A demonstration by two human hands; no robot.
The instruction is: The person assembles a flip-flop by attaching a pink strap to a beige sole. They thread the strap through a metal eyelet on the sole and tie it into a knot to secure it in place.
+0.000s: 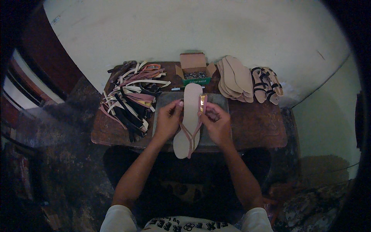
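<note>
A beige shoe sole (190, 101) lies lengthwise in front of me, its wide toe end toward my lap and past the table's near edge. Across it runs a pink V-shaped sandal strap (188, 133). My left hand (169, 119) pinches at the sole's left side, near one end of the strap; what exactly is between its fingers is partly hidden. My right hand (216, 120) holds the strap's other end, where a shiny gold piece (202, 103) shows, beside the sole's right edge. Beneath is a grey slab (164, 101).
On the wooden table (259, 131), a heap of cut straps (129, 96) lies left. An open box of nails (195, 75) stands at the back, a pen (187, 89) before it. Stacked beige soles (235, 79) and dark-strapped sandals (266, 85) lie right. A wall (193, 27) rises behind.
</note>
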